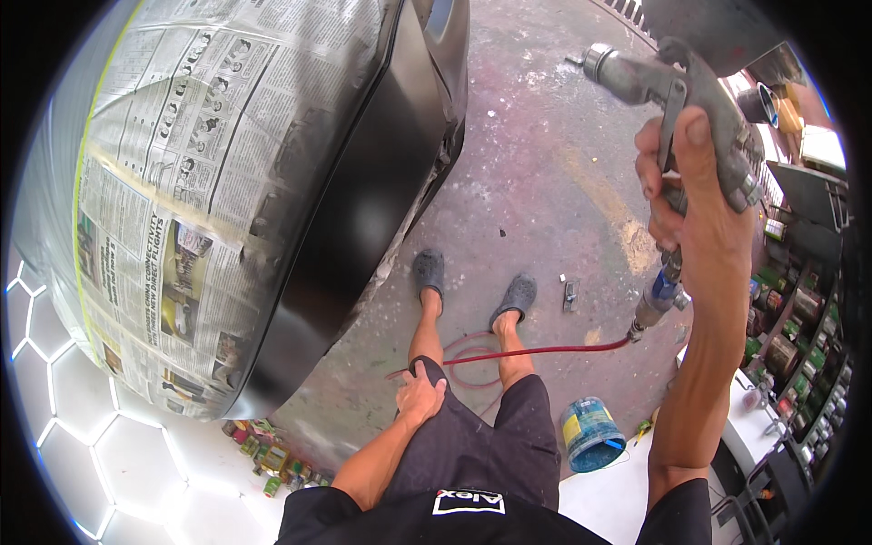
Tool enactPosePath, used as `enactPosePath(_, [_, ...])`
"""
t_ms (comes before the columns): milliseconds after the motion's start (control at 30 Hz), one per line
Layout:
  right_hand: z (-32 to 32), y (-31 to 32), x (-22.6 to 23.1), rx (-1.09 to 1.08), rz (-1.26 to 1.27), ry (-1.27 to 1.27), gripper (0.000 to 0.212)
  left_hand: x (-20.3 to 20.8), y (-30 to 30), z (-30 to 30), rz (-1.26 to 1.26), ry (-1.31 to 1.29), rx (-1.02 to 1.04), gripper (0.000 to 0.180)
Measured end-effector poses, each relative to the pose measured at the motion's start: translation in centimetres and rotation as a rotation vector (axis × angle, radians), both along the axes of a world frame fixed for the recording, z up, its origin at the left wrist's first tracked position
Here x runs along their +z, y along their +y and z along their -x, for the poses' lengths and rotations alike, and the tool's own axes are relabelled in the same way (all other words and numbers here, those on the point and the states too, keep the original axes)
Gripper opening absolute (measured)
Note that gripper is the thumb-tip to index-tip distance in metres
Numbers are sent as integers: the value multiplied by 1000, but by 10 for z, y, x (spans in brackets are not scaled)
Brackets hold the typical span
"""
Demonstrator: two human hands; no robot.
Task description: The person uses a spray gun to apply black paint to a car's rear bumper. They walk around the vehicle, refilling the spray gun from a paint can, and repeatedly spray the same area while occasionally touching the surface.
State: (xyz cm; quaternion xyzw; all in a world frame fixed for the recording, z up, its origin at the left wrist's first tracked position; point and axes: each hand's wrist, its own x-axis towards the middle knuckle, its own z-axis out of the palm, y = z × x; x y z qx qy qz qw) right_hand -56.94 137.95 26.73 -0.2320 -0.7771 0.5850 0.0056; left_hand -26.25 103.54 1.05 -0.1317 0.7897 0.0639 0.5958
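Note:
My right hand (686, 182) is raised at the right, its fingers wrapped round the handle of a grey metal spray gun (718, 118). The gun's nozzle points left, toward the car, and its dark cup sits partly out of view at the top. A red air hose (563, 348) joins the gun's base through a metal fitting (656, 300). Low in front of me, my left hand (421, 395) is closed on the leg of my dark shorts (477, 436), near the knee. To the left stands a black-coated car bumper (363, 200), beside newspaper masking (191, 182) edged with yellow-green tape.
A blue paint-stained bucket (592, 436) stands near my right leg. The hose loops over the stained floor (536, 182) by my feet. Shelves with many cans (790, 345) line the right side, and more cans (272, 459) sit lower left. Hexagonal lights (136, 445) glow at the far left.

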Motion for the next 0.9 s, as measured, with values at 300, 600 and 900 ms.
enactPosePath(300, [-38, 4, 5, 97, -1, -65, 64, 0, 2, -3, 24, 16, 8, 90])
enactPosePath(600, [-112, 3, 17, 364, 320, -143, 80, 0, 8, -10, 48, -21, 31, 90])
enactPosePath(900, [-100, 24, -9, 102, 40, -72, 66, 2, 26, -24, 43, 15, 68, 88])
